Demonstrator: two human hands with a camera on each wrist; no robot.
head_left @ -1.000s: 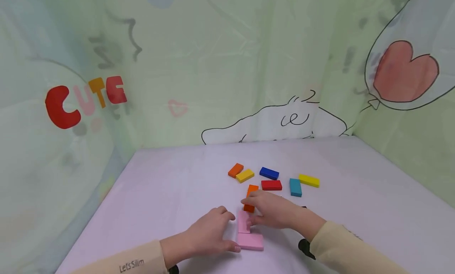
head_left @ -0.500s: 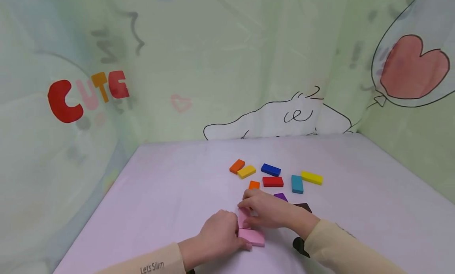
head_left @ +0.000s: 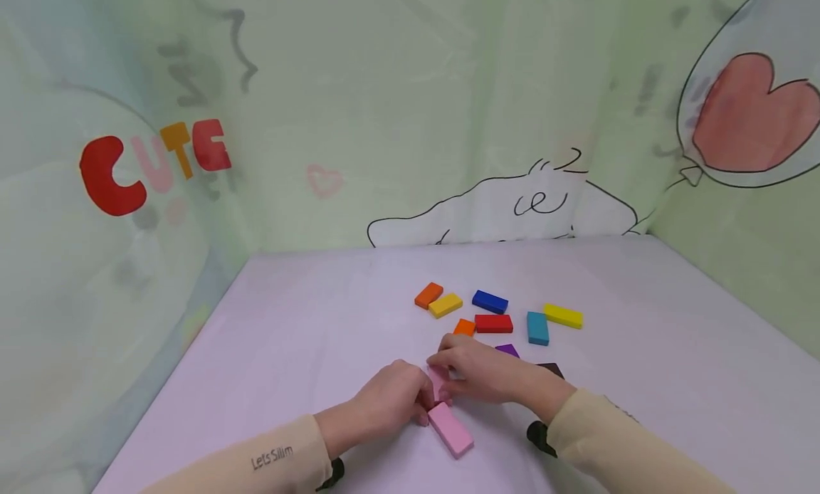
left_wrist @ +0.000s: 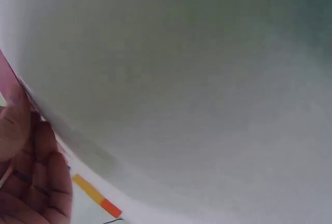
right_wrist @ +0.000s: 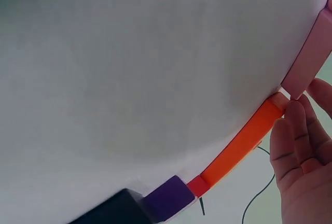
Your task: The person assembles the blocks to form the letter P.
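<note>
Near pink block (head_left: 451, 431) turning askew

Lying crosswise a moment ago, it is now slanting on the table (head_left: 307, 337), its far end resting just beside the far pink block (head_left: 438, 381); the pair is probably still being adjusted. The right hand (head_left: 479, 369) is pinching the far pink block. The left hand (head_left: 393, 400) is curling in close by both; whether it is gripping either, I cannot tell. Eleven blocks are showing: two pink, two orange (head_left: 429, 295) (head_left: 464, 327), two yellow (head_left: 445, 306) (head_left: 564, 316), one blue (head_left: 490, 302), one red (head_left: 493, 324), one teal (head_left: 537, 329), one purple (head_left: 508, 350), one black (head_left: 552, 369).
</note>
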